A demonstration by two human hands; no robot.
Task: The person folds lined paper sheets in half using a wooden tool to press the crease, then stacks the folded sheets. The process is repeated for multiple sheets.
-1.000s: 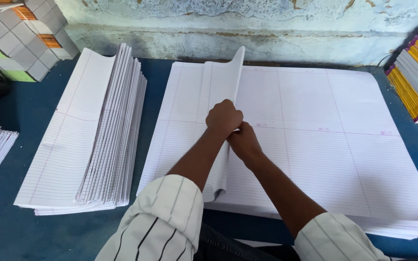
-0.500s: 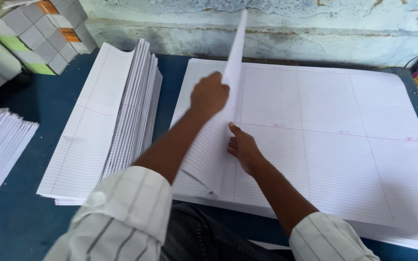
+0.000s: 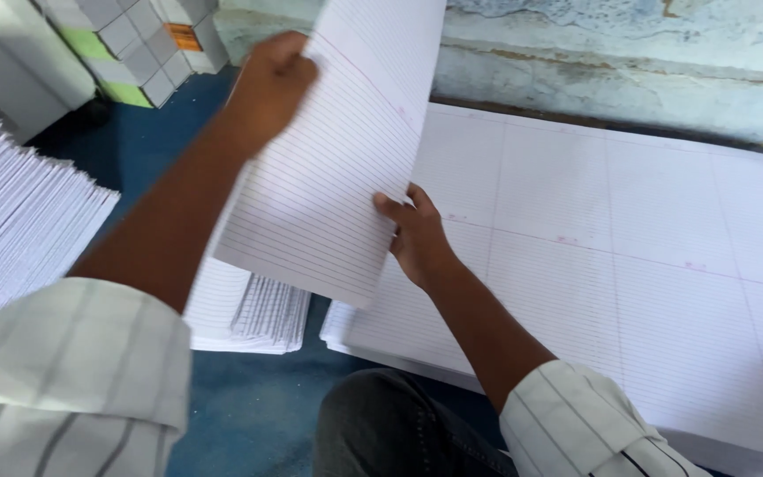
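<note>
Folded ruled sheet [image 3: 337,168], white with fine horizontal lines and a pink margin line, held raised and tilted above the tabletop [image 3: 258,415], its upper end running out of view at the top and its lower corner hanging over the gap between two paper stacks. Left hand [image 3: 268,79], closed on the sheet's upper left edge, fingers curled around it. Right hand [image 3: 417,234], fingers closed on the sheet's right edge at mid-height, thumb lying on the near face; this hand sits just above the large stack. Large stack of unfolded ruled sheets [image 3: 629,265], lying flat on the right and reaching from the wall to the near edge of the tabletop, with faint fold lines and small pink marks. Stack of folded sheets [image 3: 253,314], partly hidden beneath the raised sheet, just beside the large stack. Further pile of white sheets [image 3: 11,221], fanned at its edges, at far left. Boxes [image 3: 125,44], grey with green and orange faces, at upper left. Wall [image 3: 629,62], pale blue and worn, behind the stacks. Striped sleeves [image 3: 72,371] on both forearms; dark trousers [image 3: 399,433] at the bottom edge.
</note>
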